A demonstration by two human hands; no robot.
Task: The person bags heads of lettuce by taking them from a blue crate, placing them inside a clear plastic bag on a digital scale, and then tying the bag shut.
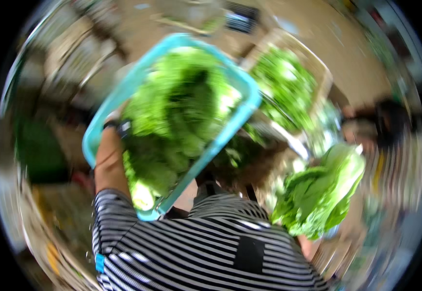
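A turquoise plastic crate [245,85] holding green leafy lettuce [182,98] lies before me, blurred by motion. My left hand [118,112], with a dark watch at the wrist, reaches inside its left wall. Leaves cover those fingers, so their hold is hidden. On the right, a large head of leafy lettuce [320,192] is raised beside my striped shirt, its pale stem end pointing up and right. My right hand [304,244] grips it from below, mostly hidden behind the leaves.
A tan crate [323,72] with more leafy greens [283,83] stands beyond the turquoise one. Another person [389,123] is at the right, blurred. A dark slatted item [242,17] lies on the brown floor [345,54]. Stacked containers blur along the left.
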